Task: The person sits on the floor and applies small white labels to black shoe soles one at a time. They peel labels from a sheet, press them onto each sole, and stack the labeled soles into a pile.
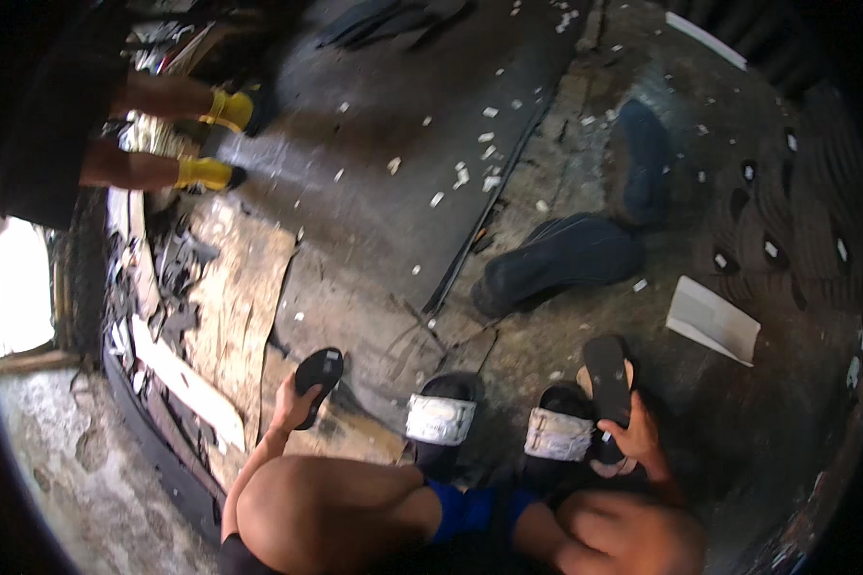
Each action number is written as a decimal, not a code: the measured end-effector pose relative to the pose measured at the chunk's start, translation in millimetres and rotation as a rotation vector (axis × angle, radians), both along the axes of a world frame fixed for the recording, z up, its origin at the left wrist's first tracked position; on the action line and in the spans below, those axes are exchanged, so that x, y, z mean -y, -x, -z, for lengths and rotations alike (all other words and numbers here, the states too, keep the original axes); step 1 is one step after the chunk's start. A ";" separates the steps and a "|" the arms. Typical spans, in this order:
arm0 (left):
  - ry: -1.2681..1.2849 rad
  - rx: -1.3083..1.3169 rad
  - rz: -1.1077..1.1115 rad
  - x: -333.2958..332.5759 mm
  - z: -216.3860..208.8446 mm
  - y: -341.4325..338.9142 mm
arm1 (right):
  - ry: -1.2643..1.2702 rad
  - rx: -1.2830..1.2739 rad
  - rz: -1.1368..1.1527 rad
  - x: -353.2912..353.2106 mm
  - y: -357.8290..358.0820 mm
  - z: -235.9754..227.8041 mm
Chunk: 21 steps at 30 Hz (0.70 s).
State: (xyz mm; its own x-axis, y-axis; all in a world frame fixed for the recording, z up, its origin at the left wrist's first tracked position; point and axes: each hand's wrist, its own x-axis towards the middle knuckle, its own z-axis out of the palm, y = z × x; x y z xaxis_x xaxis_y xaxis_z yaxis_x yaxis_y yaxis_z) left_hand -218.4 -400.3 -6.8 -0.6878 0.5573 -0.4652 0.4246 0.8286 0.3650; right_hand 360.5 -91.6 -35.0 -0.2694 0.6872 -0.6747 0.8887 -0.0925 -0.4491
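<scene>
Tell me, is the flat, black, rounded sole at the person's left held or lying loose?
Held: the left grip has its thumb across the flat, black, rounded sole.

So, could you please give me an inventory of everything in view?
Small sole: one, black, left hand
Long sole: one, dark, right hand
Beige piece: at least one, beige, behind long sole
Sandals: two, black with white straps, between hands
Bulky pieces: at least two, dark, floor ahead
Sheet: one, white, right
Scraps: many, white, floor
Board: at least one, tan, left
Co-worker's footwear: two, yellow, upper left
Shorts: one, blue, bottom
Hands: two, bare, lower left and right
</scene>
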 end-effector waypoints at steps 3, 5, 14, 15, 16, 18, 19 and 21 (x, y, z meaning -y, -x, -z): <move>-0.027 -0.073 0.151 -85.9 -60.2 -21.2 | -0.094 -0.438 0.116 -28.4 11.3 -45.9; -0.252 0.147 0.271 -165.1 -92.8 -42.1 | -0.073 -0.714 0.292 -47.5 44.4 -79.8; -0.533 0.714 0.526 -450.4 -105.0 -171.4 | -0.260 -0.926 0.352 -108.5 203.1 -59.8; -0.538 0.691 0.560 -475.3 -102.1 -166.3 | -0.329 -0.905 0.396 -113.2 188.6 -48.9; -0.460 0.651 0.542 -501.3 -96.3 -156.9 | -0.512 -0.900 0.418 -113.3 167.7 -38.4; -0.391 0.889 0.510 -549.6 -76.5 -128.6 | -0.685 -0.623 0.368 -98.8 118.8 -17.1; -0.288 0.841 0.485 -573.5 -62.8 -113.4 | -0.702 -0.524 0.318 -85.4 97.3 -6.6; -0.216 0.572 0.519 -604.4 -26.0 -94.4 | -0.616 -0.260 0.243 -49.6 67.9 12.4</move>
